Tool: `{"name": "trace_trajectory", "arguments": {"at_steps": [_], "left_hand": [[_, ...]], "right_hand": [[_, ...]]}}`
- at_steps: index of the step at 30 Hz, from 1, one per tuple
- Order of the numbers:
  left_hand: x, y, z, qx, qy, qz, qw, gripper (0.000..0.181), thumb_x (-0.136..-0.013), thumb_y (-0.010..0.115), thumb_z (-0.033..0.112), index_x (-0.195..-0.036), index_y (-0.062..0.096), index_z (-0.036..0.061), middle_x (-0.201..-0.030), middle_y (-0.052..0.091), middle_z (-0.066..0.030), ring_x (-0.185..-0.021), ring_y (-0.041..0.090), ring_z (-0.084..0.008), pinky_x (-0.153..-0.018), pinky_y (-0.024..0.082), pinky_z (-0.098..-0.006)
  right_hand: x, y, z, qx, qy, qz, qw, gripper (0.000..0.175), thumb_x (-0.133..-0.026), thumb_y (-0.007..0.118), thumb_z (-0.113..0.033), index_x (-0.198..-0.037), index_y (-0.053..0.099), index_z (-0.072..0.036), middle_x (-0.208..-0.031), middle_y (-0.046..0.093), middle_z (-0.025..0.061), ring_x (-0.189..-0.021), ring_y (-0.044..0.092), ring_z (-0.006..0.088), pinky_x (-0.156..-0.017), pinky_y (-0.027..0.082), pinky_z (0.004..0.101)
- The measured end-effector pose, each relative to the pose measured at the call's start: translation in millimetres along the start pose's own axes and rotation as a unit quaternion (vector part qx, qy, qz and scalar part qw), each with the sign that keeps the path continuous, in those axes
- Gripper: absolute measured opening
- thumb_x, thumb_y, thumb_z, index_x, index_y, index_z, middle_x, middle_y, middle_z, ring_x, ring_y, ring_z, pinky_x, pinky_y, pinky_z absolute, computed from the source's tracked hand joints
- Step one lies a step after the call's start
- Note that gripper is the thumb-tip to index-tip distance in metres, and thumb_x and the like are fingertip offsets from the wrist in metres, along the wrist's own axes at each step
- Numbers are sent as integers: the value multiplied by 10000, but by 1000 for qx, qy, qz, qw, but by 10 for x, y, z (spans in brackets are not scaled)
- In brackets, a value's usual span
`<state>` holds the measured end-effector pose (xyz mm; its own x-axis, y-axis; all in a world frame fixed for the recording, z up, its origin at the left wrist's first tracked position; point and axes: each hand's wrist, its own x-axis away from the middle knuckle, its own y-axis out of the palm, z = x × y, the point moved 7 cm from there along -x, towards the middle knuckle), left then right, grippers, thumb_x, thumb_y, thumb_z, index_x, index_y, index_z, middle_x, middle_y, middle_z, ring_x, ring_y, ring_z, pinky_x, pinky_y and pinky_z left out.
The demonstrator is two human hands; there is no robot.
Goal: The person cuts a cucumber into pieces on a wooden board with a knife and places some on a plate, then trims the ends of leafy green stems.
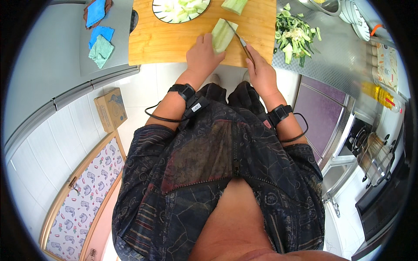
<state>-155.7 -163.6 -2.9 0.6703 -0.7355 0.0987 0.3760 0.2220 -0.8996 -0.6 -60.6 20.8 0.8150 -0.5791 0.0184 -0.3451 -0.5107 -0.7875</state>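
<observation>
A peeled, pale green piece of gourd or large cucumber point(224, 36) lies on the wooden cutting board point(163, 45), a groove running along its upper face. My left hand point(204, 53) grips its near left side, the thumb at the near end. In my right hand point(262, 72) is a knife point(242, 40) by its handle. Its narrow blade points away from me, and the tip is over the piece's far right part. Beyond sits another peeled piece point(234, 6), cut off by the frame's top. A dark-rimmed plate point(160, 17) on the board bears several cut pale green chunks.
Green peelings and pale seedy scraps point(295, 34) are heaped on the metal counter point(329, 58) at right. Farther right are a metal bowl point(333, 8), stacked bowls point(358, 24) and an oil bottle point(380, 94). Folded cloths point(101, 52) lie left of the board on a grey surface point(62, 42).
</observation>
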Motion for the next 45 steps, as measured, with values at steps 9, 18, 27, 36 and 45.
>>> {"name": "trace_trajectory", "arguments": {"at_steps": [9, 18, 27, 36, 45], "left_hand": [[-58, -126, -191, 44, 17, -14, 999, 641, -746, 719, 346, -1283, 474, 95, -1137, 568, -126, -971, 606, -296, -791, 504, -377], [-247, -301, -410, 130, 81, -88, 984, 576, -741, 714, 217, -1271, 519, 106, -1130, 569, -108, -1004, 576, -293, -838, 479, -368], [-288, -296, -429, 124, 109, -80, 983, 599, -738, 736, 159, -1293, 512, 115, -1091, 565, -106, -845, 565, -237, -786, 477, -318], [-299, -288, -438, 152, 124, -73, 978, 584, -748, 726, 136, -1291, 513, 110, -1082, 568, -109, -859, 564, -245, -790, 477, -318], [-221, -300, -403, 120, 121, -24, 985, 576, -733, 743, 151, -1260, 524, 71, -1109, 567, -118, -902, 574, -259, -810, 476, -328]], "right_hand": [[39, 89, 265, -81, 40, -14, 996, 397, -917, 543, -185, -1311, 502, -145, -1144, 615, 179, -1027, 593, 356, -845, 489, 395], [-95, -56, 141, -63, -45, -13, 997, 399, -918, 543, -185, -1315, 506, -171, -1189, 601, 161, -1050, 592, 334, -857, 499, 387], [-138, -7, 138, -38, -60, -25, 997, 413, -915, 545, -198, -1325, 495, -187, -1163, 613, 154, -1015, 603, 335, -832, 506, 384], [-146, 44, 150, -62, -49, -26, 997, 421, -909, 551, -176, -1326, 491, -165, -1153, 613, 163, -1010, 597, 348, -844, 494, 394], [-132, 160, 258, -124, 5, -49, 991, 396, -917, 552, -183, -1309, 505, -140, -1172, 602, 184, -1034, 589, 360, -858, 485, 382]]}}
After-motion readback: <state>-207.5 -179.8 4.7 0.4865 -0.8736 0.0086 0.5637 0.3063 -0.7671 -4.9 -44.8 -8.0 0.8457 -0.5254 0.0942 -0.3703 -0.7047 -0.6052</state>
